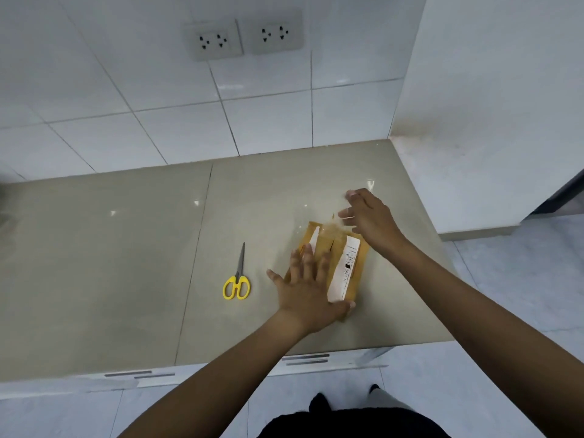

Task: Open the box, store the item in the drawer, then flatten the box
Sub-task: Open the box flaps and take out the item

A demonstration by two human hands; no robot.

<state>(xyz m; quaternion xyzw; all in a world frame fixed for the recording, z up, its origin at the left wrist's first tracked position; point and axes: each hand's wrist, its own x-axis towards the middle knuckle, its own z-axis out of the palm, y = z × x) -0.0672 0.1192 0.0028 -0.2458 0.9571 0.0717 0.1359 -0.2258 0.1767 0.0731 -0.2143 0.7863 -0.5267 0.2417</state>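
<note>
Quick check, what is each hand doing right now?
Left hand: open, fingers straight, pressing flat on the box.
Right hand: open at the box's far end, holding nothing visible; motion-blurred.

A brown cardboard box (335,263) bearing a white shipping label lies pressed flat near the bench's front right corner.

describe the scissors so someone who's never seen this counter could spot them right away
On the grey countertop below the tiled wall, look left of the cardboard box that the left hand presses. The scissors lie alone there, closed, blades pointing toward the wall. Their yellow handles set them apart.
</note>
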